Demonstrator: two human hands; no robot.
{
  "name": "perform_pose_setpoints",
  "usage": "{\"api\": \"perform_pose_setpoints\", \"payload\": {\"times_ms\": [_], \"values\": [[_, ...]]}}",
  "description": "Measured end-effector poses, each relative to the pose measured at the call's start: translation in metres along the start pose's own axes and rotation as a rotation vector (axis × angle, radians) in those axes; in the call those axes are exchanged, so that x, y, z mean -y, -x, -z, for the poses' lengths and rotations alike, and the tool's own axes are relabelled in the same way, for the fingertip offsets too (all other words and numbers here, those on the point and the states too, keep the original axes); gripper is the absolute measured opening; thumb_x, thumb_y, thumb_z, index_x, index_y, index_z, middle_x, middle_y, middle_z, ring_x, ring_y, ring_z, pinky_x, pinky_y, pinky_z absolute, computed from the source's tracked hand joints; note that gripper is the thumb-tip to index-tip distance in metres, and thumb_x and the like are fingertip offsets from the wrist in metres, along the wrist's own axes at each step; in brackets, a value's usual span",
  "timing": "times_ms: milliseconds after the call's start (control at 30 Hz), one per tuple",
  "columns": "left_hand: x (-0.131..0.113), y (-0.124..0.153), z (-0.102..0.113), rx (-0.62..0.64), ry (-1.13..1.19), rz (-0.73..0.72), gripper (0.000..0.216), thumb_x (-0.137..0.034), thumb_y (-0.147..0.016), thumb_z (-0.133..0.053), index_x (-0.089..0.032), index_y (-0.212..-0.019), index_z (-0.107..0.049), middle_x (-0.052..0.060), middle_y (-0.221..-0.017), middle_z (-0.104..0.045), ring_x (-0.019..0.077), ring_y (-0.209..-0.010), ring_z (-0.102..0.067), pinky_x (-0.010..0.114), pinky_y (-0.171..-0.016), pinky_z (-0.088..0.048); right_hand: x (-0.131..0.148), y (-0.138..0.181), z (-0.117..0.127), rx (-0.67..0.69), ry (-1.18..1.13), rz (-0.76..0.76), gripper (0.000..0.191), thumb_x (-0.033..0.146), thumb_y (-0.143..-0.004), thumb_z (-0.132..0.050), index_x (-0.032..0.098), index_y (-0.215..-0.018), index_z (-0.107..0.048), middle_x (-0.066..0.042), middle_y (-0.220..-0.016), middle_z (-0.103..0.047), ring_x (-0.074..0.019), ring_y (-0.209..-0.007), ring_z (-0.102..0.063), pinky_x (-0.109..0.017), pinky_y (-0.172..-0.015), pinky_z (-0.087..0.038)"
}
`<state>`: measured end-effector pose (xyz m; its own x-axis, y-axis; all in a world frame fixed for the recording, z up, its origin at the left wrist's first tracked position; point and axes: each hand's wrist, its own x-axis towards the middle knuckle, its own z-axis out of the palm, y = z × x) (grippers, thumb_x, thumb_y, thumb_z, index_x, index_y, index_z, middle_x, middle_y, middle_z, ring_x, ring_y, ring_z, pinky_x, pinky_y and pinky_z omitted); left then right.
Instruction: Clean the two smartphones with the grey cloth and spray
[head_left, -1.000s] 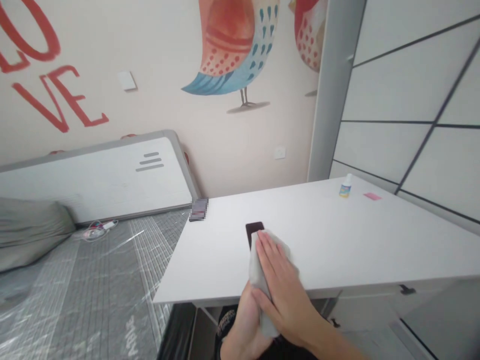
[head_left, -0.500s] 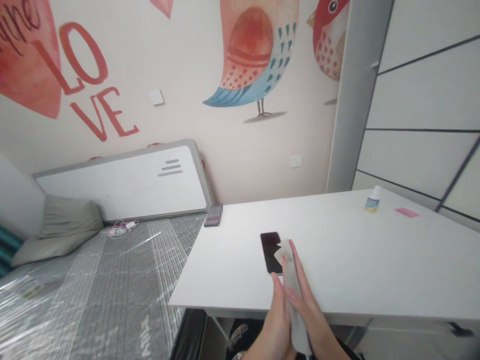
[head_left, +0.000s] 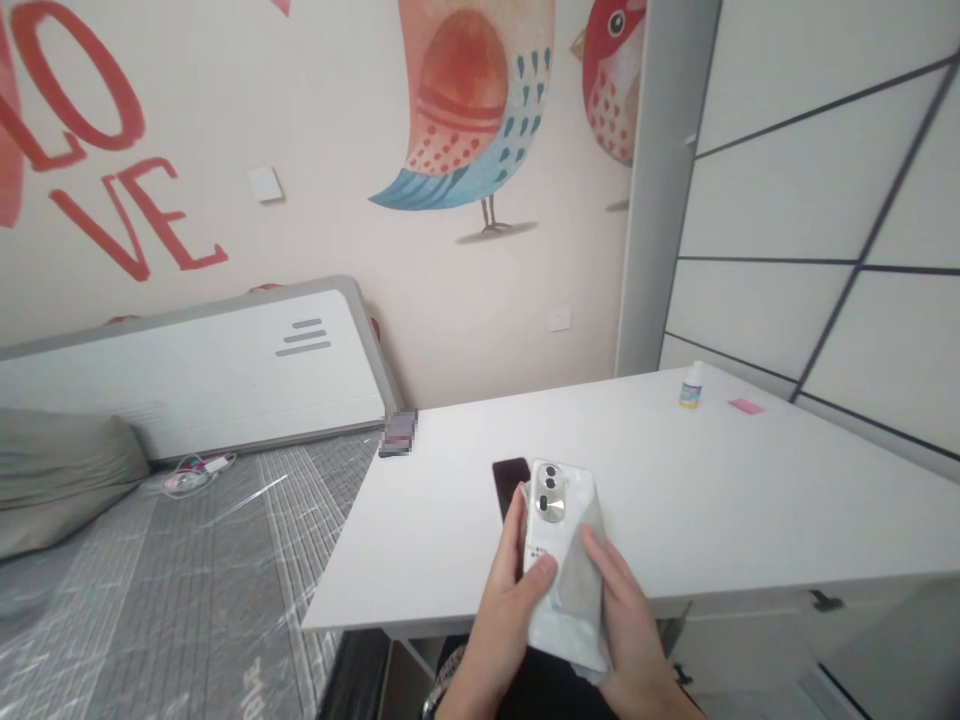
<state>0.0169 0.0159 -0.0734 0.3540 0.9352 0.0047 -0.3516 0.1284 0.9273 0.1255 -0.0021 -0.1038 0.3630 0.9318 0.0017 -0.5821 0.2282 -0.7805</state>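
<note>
White phone (head_left: 553, 520), camera side up, now lifted between both hands above the near edge of the white table (head_left: 750, 500). A second ago: right hand flat on a grey cloth over the tabletop; half a second ago: both palms pressed together around that cloth. Now changed: a phone back, two lenses and a gold ring showing, held up where only cloth showed before. Left hand (head_left: 510, 590) closed on the phone's left edge, thumb laid across its back. Right hand (head_left: 622, 610) cupped under the grey cloth (head_left: 574, 600), fingers curled on its right side, cloth lying against the lower part of the phone. Black phone (head_left: 510, 482) flat on the table just behind, unmoved across all three moments. Small bottle (head_left: 691, 386) and pink slip (head_left: 746, 406) far off near the panelled wall. Judged from this: wiping shifted from the tabletop item to the handheld phone's back.
</note>
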Motion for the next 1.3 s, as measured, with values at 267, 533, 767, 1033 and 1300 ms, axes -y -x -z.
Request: {"api": "perform_pose_setpoints", "payload": {"times_ms": [267,533,767,1033,1300], "values": [[0.014,0.006,-0.01,0.031,0.449,0.132,0.099,-0.032,-0.08,-0.083,-0.023,-0.163,-0.029,0.009,-0.158,-0.053,0.0306,-0.151,-0.041,0.039,-0.128,-0.027,-0.001,-0.005,-0.011,-0.041,0.067,-0.083,0.068,0.068,-0.073,-0.082,0.017,-0.117,-0.069,-0.012,-0.106,-0.08,-0.0352,-0.101,-0.076,-0.045,-0.087,-0.063],[0.021,0.01,-0.012,0.121,0.52,0.084,0.097,-0.029,-0.085,-0.076,-0.035,-0.163,-0.018,0.003,-0.16,-0.05,0.026,-0.153,-0.038,0.039,-0.131,-0.019,-0.03,-0.002,0.005,-0.038,0.519,0.265,0.069,0.057,-0.104,-0.046,0.026,-0.162,-0.025,-0.011,-0.168,-0.035,-0.0279,-0.156,-0.031,-0.05,-0.127,-0.03],[0.025,0.009,-0.011,0.124,0.527,0.133,0.056,-0.048,-0.084,-0.078,-0.026,-0.134,-0.07,0.001,-0.155,-0.055,0.0293,-0.157,-0.028,0.037,-0.131,-0.018,-0.026,0.007,0.001,0.203,0.962,0.635,0.062,0.035,-0.111,-0.026,0.033,-0.167,0.0,0.001,-0.176,-0.001,-0.0259,-0.162,-0.001,-0.057,-0.131,0.002],[0.024,-0.002,-0.006,0.152,0.726,0.15,0.05,-0.056,-0.098,-0.055,-0.019,-0.125,-0.076,0.005,-0.145,-0.066,0.0258,-0.155,-0.035,0.036,-0.13,-0.022,-0.011,-0.01,0.008,0.421,0.942,0.651,0.055,0.033,-0.111,-0.028,0.033,-0.166,-0.019,0.0,-0.172,-0.025,-0.023,-0.159,-0.023,-0.051,-0.131,-0.018],[0.026,-0.007,-0.004,0.149,0.863,0.189,0.061,-0.056,-0.104,-0.034,-0.017,-0.122,-0.077,0.008,-0.132,-0.074,0.0272,-0.151,-0.042,0.042,-0.129,-0.024,0.002,-0.04,0.019,0.399,1.243,0.616,0.056,0.038,-0.107,-0.041,0.029,-0.162,-0.034,-0.005,-0.166,-0.039,-0.0328,-0.158,-0.024,-0.07,-0.124,-0.02]]}}
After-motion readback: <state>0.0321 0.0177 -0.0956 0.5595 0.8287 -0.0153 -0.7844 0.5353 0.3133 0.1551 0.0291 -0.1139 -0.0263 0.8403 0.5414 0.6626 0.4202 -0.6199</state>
